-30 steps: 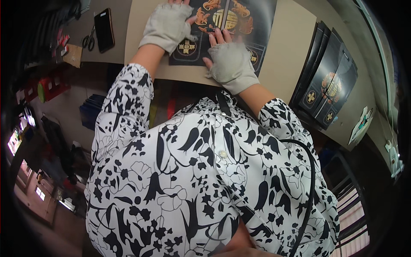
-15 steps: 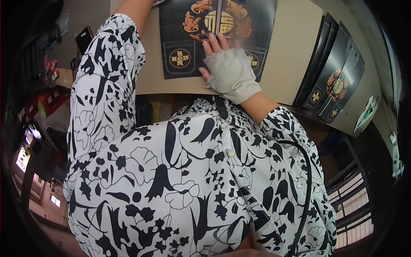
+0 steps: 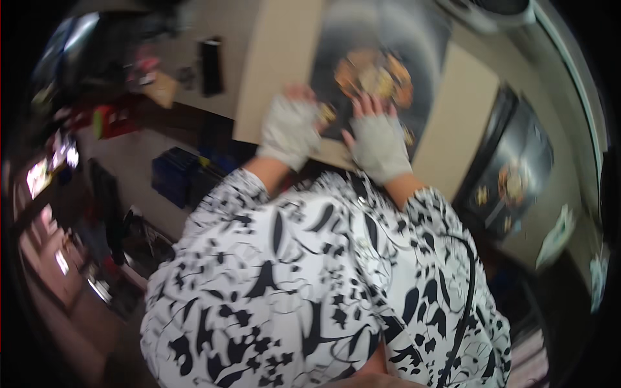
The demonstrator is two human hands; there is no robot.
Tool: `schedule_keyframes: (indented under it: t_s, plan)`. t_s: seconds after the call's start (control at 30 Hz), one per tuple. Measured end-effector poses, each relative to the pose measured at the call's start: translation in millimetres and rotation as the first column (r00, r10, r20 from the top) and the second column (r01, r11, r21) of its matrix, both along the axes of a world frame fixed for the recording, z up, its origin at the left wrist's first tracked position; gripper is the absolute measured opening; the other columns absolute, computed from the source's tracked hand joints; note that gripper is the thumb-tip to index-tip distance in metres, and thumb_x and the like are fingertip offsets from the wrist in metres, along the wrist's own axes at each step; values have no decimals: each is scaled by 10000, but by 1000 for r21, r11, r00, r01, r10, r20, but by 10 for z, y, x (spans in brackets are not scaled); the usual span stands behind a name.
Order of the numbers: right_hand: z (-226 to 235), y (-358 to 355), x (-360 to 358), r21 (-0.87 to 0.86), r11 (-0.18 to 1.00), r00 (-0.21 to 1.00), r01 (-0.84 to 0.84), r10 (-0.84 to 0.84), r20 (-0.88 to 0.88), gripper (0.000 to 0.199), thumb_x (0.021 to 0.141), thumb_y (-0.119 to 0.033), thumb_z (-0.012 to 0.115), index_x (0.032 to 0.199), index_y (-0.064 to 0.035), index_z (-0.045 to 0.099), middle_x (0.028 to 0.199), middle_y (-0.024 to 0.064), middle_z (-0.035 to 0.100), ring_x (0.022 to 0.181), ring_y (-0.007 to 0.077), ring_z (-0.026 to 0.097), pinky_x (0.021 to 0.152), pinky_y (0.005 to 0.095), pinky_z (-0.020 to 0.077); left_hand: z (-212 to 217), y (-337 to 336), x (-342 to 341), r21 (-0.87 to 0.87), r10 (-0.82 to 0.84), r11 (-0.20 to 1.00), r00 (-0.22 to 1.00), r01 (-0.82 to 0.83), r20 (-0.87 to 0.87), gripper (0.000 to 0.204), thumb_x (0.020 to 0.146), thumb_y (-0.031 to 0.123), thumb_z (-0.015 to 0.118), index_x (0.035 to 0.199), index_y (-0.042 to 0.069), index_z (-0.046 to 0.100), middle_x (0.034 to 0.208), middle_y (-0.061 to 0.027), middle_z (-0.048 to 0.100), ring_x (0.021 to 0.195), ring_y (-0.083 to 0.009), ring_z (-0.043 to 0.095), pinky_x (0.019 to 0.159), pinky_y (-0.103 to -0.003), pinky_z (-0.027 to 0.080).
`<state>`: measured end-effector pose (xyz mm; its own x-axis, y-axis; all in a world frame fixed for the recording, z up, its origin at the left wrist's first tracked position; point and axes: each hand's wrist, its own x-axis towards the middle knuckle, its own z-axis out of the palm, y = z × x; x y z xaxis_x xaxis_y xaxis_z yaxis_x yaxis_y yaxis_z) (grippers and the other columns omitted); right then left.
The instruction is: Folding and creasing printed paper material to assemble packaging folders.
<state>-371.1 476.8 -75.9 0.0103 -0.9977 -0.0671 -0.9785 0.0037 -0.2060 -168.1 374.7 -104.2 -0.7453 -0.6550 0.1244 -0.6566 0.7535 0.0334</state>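
Observation:
A black leather-like sheet [image 3: 420, 52] lies on a beige board [image 3: 281, 52], blurred by motion. Orange figures ring a gold emblem in its middle, and smaller gold emblems show near its lower corners. My right hand [image 3: 378, 139], in a pale fingerless glove, rests flat on the sheet's lower part, fingers stretched just below the central emblem. My left hand [image 3: 289, 129], gloved alike, lies at the sheet's lower left edge, its thumb apart from the other fingers and close to the small left emblem. Its fingertips are smeared; I see nothing held in either hand.
More black sheets [image 3: 517, 161] with the same emblem are stacked on the right. A pale grey device [image 3: 491, 19] stands at the top right. To the left are a dark phone-like object [image 3: 211, 68], a red basket [image 3: 119, 119] and a blue crate [image 3: 174, 176].
My left hand has come down from the top left to the sheet's lower left edge. My right hand stays flat on the sheet. The view has turned, so the sheet appears tilted.

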Motion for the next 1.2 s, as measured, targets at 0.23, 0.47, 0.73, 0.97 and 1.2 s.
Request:
schedule_keyframes:
  t_s: [0.23, 0.47, 0.73, 0.97, 1.2]
  plan:
    - [-562, 82, -16, 137, 987, 996, 85, -89, 20, 823, 930, -439, 659, 1565, 15, 398, 1667, 202, 339, 1560, 365, 284, 1255, 592, 194, -761, 259, -45, 210, 104, 974, 992, -87, -71, 849, 960, 417, 630, 1594, -54, 321, 1580, -270, 446, 1479, -403, 414, 1231, -489, 313]
    - [-507, -13, 1, 135, 991, 1000, 7, -4, -26, 857, 932, -442, 652, 1589, 17, 351, 1685, 208, 306, 1570, 386, 262, 1258, 595, 183, -778, -77, -435, 803, 802, 483, 545, -349, -245, 814, 965, 305, 672, 1606, -22, 291, 1229, -262, 692, 1095, -379, 689, 950, -429, 532]
    - [-491, -37, -167, 185, 972, 987, -144, 154, -44, 843, 923, -513, 663, 1581, -51, 408, 1663, 213, 348, 1559, 387, 286, 1258, 616, 165, -366, 441, -84, 236, 399, 908, 886, -345, -238, 768, 848, 232, 682, 1542, 9, 441, 1294, -216, 665, 1204, -363, 650, 1033, -465, 504]
    - [-690, -102, -225, 145, 972, 981, -182, 191, -46, 857, 935, -541, 620, 1576, -14, 406, 1662, 229, 343, 1575, 378, 252, 1257, 617, 155, -634, 97, -295, 219, 246, 947, 969, -235, -24, 765, 923, 373, 629, 1555, -7, 422, 1634, -256, 375, 1538, -388, 333, 1246, -507, 279]
    - [-676, 59, -176, 197, 964, 983, -177, 183, -13, 883, 928, -592, 606, 1581, -32, 407, 1679, 209, 313, 1586, 378, 212, 1258, 630, 103, -565, -503, -472, 210, 199, 961, 977, -181, -71, 834, 937, 461, 632, 1564, -33, 392, 1649, -268, 345, 1548, -387, 320, 1245, -522, 269]
